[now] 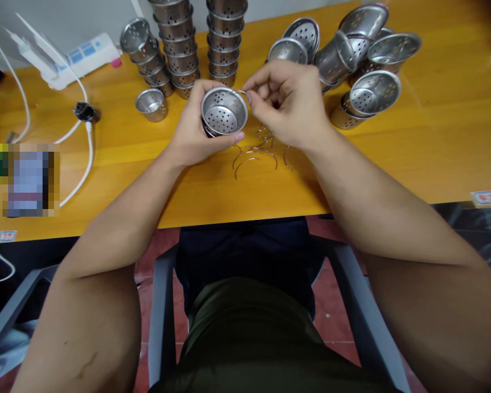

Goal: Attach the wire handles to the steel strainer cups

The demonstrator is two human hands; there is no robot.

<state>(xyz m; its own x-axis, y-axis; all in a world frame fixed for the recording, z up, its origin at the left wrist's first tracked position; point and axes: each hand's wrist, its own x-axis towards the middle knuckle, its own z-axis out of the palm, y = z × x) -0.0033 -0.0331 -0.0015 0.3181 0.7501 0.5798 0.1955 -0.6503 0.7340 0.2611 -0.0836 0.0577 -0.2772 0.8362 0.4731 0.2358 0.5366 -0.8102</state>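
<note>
My left hand (pixel 194 128) is wrapped round a small perforated metal strainer cup (pixel 224 112), its open mouth tipped toward me. At the cup's right rim, my right hand (pixel 288 101) pinches a thin piece of wire (pixel 242 91) between thumb and forefinger; most of the wire is hidden by the fingers. Below the hands, several thin curved wires (pixel 256 153) lie loose on the yellow table (pixel 213 191).
Tall stacks of strainer cups (pixel 178 49) (pixel 226 41) stand at the back, beside a shorter stack (pixel 145 52) and a single cup (pixel 152 103). More cups (pixel 374 93) lie jumbled at right. A power strip (pixel 79 60), cables and a blurred-out phone (pixel 28 183) are at left.
</note>
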